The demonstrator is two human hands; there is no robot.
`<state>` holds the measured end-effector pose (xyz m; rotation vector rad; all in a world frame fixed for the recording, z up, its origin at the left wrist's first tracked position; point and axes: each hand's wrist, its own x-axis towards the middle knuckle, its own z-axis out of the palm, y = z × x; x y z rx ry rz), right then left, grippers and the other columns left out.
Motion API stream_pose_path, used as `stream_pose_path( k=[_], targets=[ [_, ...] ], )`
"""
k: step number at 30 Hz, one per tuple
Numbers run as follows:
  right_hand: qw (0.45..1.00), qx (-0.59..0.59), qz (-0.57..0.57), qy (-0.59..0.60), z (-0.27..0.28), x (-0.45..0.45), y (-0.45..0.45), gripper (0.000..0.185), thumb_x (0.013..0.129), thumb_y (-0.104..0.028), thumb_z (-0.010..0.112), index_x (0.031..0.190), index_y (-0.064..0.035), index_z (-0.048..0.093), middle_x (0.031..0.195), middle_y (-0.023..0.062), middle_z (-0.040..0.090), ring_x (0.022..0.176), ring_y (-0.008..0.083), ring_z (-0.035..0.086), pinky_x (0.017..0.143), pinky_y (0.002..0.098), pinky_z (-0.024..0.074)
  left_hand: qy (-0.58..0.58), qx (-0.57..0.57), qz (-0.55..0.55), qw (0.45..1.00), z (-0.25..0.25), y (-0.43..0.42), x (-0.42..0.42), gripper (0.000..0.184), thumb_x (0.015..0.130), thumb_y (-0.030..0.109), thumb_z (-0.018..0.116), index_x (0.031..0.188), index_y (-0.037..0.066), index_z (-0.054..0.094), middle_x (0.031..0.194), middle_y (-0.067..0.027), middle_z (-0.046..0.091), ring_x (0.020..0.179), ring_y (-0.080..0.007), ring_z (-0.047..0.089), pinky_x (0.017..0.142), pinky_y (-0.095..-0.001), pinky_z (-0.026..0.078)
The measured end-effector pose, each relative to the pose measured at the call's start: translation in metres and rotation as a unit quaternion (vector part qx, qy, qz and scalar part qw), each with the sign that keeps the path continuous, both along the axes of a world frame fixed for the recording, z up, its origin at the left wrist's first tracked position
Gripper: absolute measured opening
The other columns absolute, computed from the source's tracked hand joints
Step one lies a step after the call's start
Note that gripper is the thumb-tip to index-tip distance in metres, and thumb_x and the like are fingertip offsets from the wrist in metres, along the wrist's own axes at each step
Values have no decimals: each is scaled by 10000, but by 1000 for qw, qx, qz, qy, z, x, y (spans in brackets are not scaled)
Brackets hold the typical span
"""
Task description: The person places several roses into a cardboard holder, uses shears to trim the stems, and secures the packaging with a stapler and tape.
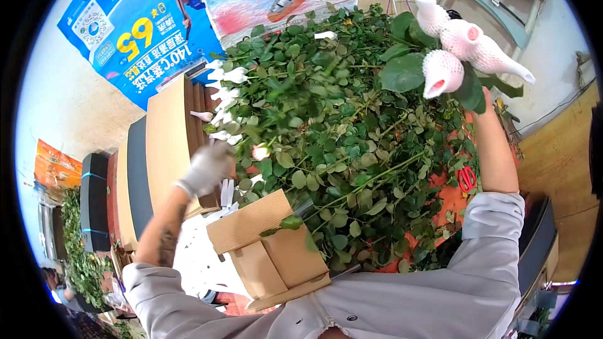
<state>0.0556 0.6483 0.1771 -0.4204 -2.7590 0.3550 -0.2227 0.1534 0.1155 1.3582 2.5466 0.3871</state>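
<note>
On the right, my right hand (482, 102) is raised and holds several roses (461, 37) with their heads in white-pink foam net sleeves. Leaves hide most of its fingers. My left hand (210, 166), in a pale glove, is over the left edge of the leafy heap and smeared by motion, so its fingers do not show clearly. Just right of it is a bare pale rose (260, 151). More sleeved roses (225, 103) lie in a row beyond that hand, heads pointing left. A large heap of rose stems and leaves (339, 125) covers the table.
Red-handled scissors (467, 179) lie at the heap's right side. A corrugated cardboard piece (270, 251) stands in front of my body. Tall cardboard sheets (169, 144) lean at the left. A folded chair (496, 0) is at the back right. Another person (59, 292) appears at the lower left.
</note>
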Motion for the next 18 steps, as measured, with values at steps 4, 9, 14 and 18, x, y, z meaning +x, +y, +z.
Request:
stream_pose_path(
  k=[4,9,14,18],
  targets=[
    [999,-13,-8,-34,1,0,0,280,804,-129,585,1062,-23,616,1050,121,611,949,266,579,838,349,443,150,-89,103,979,0,-13,-6,180,843,217,508,929,86,596,811,-169,642,783,-360,619,722,-432,498],
    [998,-40,-40,-12,13,22,17,291,801,-131,584,1069,-22,615,1062,123,609,959,266,579,845,348,442,-62,-10,266,962,95,-76,-87,113,843,143,549,854,43,601,672,-64,596,584,-176,592,565,-335,492],
    [997,-56,-58,2,11,29,22,302,798,-134,583,1077,-21,613,1073,125,606,968,267,578,852,347,441,-488,81,242,835,112,-109,-72,355,758,86,566,1108,30,547,649,29,483,540,-93,467,580,-277,473],
    [997,-54,-55,5,2,27,13,311,795,-136,582,1083,-21,611,1083,126,604,976,267,578,858,347,440,-468,29,34,883,67,-42,5,467,813,149,562,1261,31,500,924,-73,635,777,-142,579,661,-308,520]
  ],
)
